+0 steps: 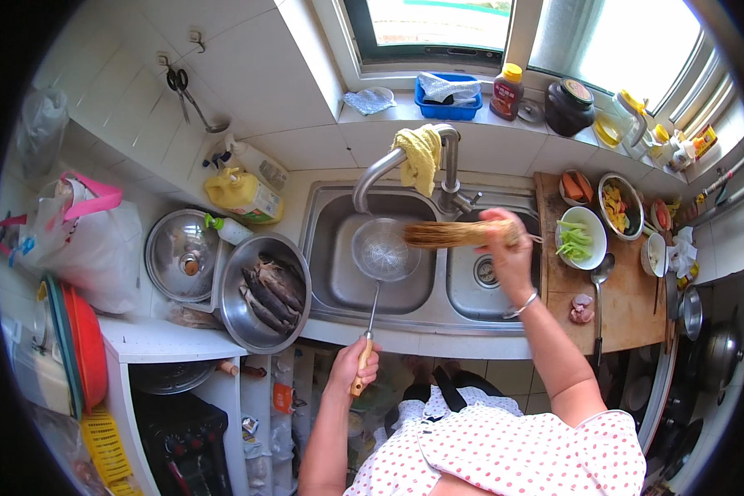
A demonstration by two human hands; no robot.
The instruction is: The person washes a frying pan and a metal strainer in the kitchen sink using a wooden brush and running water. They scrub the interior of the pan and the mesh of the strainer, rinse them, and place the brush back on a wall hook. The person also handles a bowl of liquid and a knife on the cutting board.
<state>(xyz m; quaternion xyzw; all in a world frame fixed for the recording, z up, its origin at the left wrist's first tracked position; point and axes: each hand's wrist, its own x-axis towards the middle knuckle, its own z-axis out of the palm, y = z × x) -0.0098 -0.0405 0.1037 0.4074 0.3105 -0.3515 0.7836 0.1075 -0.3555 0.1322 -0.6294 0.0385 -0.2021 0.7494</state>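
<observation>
My left hand (354, 366) grips the wooden handle of a wire-mesh strainer (387, 249), whose round bowl is over the larger basin of a stainless steel double sink (332, 273). In my right hand (509, 251) is a bundled-straw pot brush (452, 234), its bristles pointing left and ending at the strainer's right rim; I cannot tell whether they touch it. The curved steel faucet (372, 177) has a yellow cloth (418, 158) wrapped on it, and its spout end is just above the strainer. My right forearm crosses the smaller basin (471, 291).
A steel bowl of whole fish (276, 291) stands left of the sink, near a domed lid (186, 255). On the right, a wooden cutting board (558, 297) bears a white bowl of cut green vegetables (580, 239), a ladle (601, 273) and raw meat (581, 309). Jars line the windowsill.
</observation>
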